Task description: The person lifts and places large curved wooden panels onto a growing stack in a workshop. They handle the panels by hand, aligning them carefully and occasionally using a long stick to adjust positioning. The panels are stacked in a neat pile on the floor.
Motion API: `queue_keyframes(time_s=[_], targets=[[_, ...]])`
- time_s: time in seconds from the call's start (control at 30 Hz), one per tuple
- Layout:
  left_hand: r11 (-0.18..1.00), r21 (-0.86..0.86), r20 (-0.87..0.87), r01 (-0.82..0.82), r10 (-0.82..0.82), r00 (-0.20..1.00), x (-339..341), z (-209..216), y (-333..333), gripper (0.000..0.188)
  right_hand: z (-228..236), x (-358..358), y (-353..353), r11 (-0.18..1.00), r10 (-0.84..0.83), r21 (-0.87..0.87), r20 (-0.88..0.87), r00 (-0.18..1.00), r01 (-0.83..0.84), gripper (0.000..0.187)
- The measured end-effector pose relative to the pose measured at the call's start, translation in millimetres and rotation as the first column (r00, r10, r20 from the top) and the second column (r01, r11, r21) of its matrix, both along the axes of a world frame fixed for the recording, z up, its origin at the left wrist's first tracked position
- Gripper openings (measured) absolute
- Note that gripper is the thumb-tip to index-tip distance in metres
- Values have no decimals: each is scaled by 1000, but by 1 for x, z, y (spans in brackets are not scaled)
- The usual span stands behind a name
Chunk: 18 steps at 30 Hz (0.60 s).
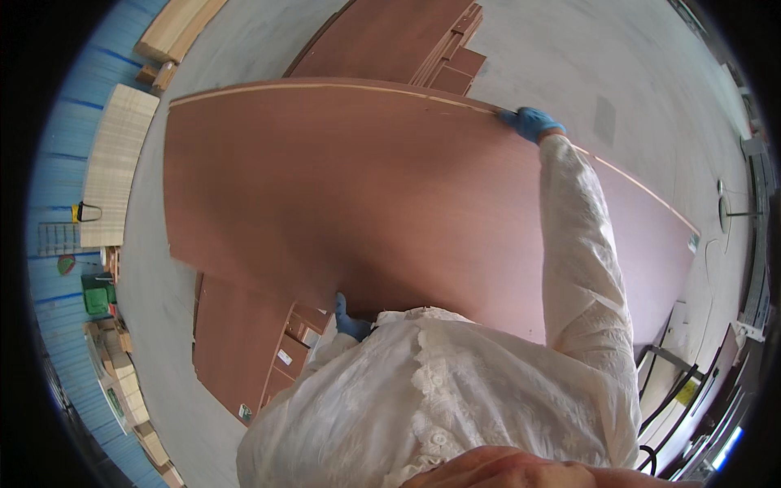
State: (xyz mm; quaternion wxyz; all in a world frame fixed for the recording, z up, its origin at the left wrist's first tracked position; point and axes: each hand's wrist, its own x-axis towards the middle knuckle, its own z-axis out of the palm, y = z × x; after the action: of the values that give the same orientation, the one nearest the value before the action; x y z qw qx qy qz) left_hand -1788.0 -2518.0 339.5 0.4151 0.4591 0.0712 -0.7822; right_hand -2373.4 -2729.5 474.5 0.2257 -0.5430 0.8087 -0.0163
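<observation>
A large, flat reddish-brown board (350,179) stretches across the view in front of my body, with a pale strip along its far edge. My right hand (533,124), in a blue glove, is closed over that far edge, right of the middle, with the arm reaching out across the board. Close to my waist, my left hand (350,320), also blue-gloved, holds the near edge. Its thumb points up along the board's face, while its other fingers are mostly hidden. The near edge is partly covered by my white lace-trimmed top.
Stacked brown boards (382,41) lie beyond the far edge, and more brown boards (236,342) show at lower left. Along the blue left wall stand a pale panel (122,163), a green bin (98,297) and timber pieces (179,28). A dark metal frame (675,362) stands at right.
</observation>
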Motion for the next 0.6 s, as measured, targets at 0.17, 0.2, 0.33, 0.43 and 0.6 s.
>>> queue_keyframes(time_s=[0.17, 0.2, 0.33, 0.43, 0.6], targets=[[974, -153, 25, -167, 173, 985, 24, -2, 43, 75, -16, 90, -101, 978, 204, 34, 22, 979, -204, 79], [967, -129, 14, -219, 222, 975, 33, -5, 47, 75, -18, 112, -115, 962, 271, 9, 0, 963, -271, 76], [932, -99, 4, -348, 350, 937, 69, -13, 73, 74, -14, 217, -171, 880, 467, -59, -67, 882, -471, 67], [900, -77, -3, -428, 429, 903, 90, -16, 91, 74, -2, 298, -203, 816, 552, -127, -122, 825, -564, 66], [810, -42, -18, -584, 584, 811, 102, -21, 111, 73, 14, 420, -251, 751, 651, -71, -79, 755, -656, 73]])
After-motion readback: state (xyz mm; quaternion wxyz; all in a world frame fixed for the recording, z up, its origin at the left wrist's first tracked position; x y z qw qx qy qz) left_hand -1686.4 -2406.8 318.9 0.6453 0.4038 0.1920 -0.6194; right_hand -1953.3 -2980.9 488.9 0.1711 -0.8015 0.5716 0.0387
